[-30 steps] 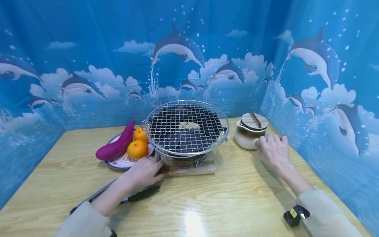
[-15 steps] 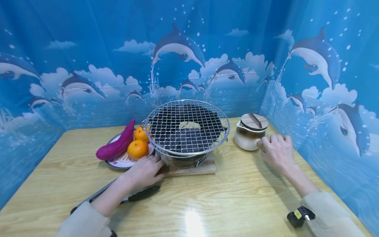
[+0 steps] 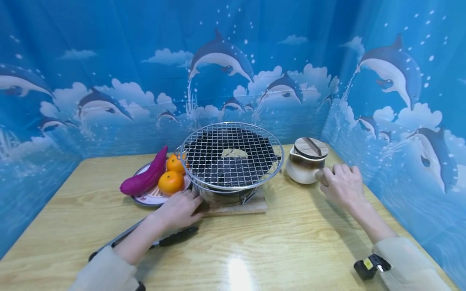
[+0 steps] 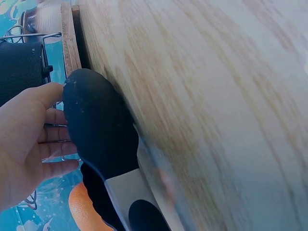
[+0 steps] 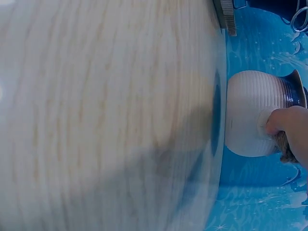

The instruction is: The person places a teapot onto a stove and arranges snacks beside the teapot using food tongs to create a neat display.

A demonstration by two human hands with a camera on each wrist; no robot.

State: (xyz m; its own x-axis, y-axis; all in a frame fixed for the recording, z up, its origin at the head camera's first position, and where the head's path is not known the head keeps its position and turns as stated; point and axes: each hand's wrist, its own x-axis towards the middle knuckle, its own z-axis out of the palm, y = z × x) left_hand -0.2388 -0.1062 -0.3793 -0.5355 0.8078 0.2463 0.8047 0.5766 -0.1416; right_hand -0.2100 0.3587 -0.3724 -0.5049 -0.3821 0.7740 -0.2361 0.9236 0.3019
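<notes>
My right hand [image 3: 344,186] grips the side handle [image 3: 321,177] of a cream and brown teapot [image 3: 301,170] with a wooden lid [image 3: 311,148]. The right wrist view shows the thumb against the handle's root and the pot's ribbed wall [image 5: 248,106]. The teapot stands upright on the table, right of a round grill. My left hand [image 3: 178,210] is beside the front left of the grill's wooden board [image 3: 236,207]. Its fingers are extended and hold nothing in the left wrist view. Black-tipped tongs [image 4: 98,125] lie below that hand. A wire rack [image 3: 233,157] covers the grill's black coals.
A plate [image 3: 147,201] at the left bears a purple sweet potato [image 3: 145,178] and two oranges, one in front [image 3: 171,182]. The tongs' arms run under my left forearm. A blue dolphin curtain [image 3: 233,60] closes the back and right sides of the wooden table [image 3: 291,238].
The teapot has shifted slightly left toward the grill. My right hand has moved a little to the right, leaving more of the handle showing. My left hand stays by the board.
</notes>
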